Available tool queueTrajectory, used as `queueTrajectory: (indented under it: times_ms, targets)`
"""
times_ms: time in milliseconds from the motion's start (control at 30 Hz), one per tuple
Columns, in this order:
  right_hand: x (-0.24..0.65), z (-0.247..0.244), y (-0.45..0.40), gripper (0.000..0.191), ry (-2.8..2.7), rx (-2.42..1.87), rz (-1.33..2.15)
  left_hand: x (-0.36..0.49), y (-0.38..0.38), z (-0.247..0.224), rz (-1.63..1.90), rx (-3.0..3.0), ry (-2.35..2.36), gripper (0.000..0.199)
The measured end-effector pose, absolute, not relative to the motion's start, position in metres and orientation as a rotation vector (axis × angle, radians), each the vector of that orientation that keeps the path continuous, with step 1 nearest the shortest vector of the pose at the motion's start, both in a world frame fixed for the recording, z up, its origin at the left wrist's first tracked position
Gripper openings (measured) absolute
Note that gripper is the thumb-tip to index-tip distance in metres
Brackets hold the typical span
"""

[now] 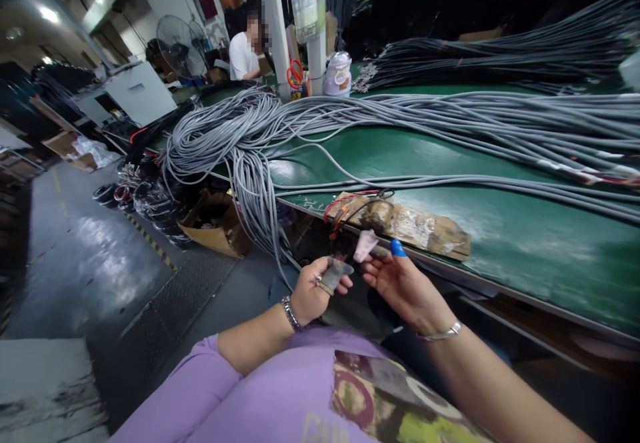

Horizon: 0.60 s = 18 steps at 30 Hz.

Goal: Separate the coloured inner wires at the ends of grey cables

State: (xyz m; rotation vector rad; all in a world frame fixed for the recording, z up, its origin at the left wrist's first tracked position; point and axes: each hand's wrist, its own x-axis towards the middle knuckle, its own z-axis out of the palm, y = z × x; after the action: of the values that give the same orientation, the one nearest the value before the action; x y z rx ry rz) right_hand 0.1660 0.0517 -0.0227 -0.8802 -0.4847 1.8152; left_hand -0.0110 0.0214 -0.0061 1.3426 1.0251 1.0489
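My left hand point(315, 289) is in front of the table edge, with a grey cover on one digit. Its fingers are curled together, and whatever may lie between them is too small to make out. To its right is my right hand point(400, 283), palm partly turned up, with a blue finger cot point(398, 248) on the thumb. A crumpled pale pink scrap point(366, 246) is at its curled fingertips and appears held there. Just beyond the hands, a worn wooden board point(425, 229) lies along the table edge, with red and dark cords point(337, 219) at its left end.
Long grey cables point(450, 113) stretch across the green table point(560, 263); a looped bundle point(255, 189) hangs over its edge. Black cables point(490, 56) lie behind. A cardboard box point(215, 223) stands on the floor. Scissors point(296, 75) hang by a post; another person point(243, 56) sits farther back.
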Motion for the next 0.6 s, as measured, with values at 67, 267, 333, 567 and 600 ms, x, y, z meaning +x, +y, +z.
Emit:
queueTrajectory:
  times_ms: [67,267,333,567,600]
  targets:
    - [0.174,-0.026,0.048,0.035,-0.526,-0.942,1.765,-0.016,0.026,-0.006,1.084,1.255,0.936,0.045]
    - [0.190,-0.020,0.035,0.029,-0.694,-1.077,1.588,-0.030,0.036,0.003,1.204,1.004,0.941,0.045]
    - [0.191,-0.015,0.028,0.029,-0.779,-1.121,1.557,-0.032,0.032,0.006,1.122,1.051,0.993,0.042]
    - [0.170,-0.005,0.003,0.024,-1.444,-1.116,1.509,-0.014,0.012,-0.003,0.442,1.288,1.021,0.006]
    - [0.166,-0.004,0.001,0.021,-1.523,-1.110,1.460,-0.011,0.011,-0.006,0.401,1.298,1.024,0.007]
